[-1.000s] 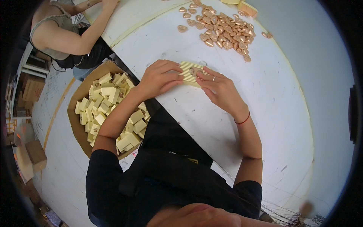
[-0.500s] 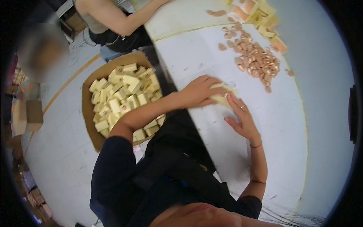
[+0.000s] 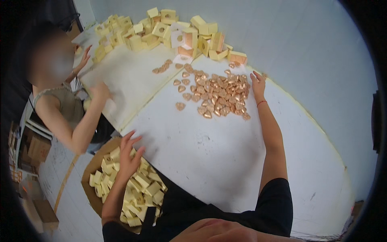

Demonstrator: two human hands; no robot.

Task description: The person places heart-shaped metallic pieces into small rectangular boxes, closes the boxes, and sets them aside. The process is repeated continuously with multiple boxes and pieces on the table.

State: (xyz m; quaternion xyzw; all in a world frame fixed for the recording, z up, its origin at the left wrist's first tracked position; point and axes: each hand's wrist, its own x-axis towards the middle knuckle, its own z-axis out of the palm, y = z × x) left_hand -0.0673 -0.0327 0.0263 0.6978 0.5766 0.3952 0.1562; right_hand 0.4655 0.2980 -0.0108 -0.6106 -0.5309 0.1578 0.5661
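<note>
My left hand (image 3: pixel 130 158) hovers over the rim of a brown cardboard carton (image 3: pixel 91 192), fingers spread and holding nothing. That carton is heaped with small pale-yellow boxes (image 3: pixel 152 188). On the right, my right hand (image 3: pixel 259 85) reaches across the white table (image 3: pixel 193 155) with its fingers apart and nothing visible in them. Just left of it lies a loose pile of shiny rose-gold heart-shaped pieces (image 3: pixel 222 93). Beyond its fingertips, an open yellow box (image 3: pixel 237 57) with a pinkish inside rests at the table's far edge.
More yellow boxes (image 3: pixel 159 30) are stacked along the wall at the back, several of them open. At the left, a co-worker (image 3: pixel 66 105) sits by the table, one hand blurred by motion. Other cardboard boxes (image 3: pixel 39 147) stand on the floor behind.
My hands were together on a pale-yellow box; now they are apart and neither holds it. The left moved to the carton, the right toward the far boxes. My view has turned toward the wall.
</note>
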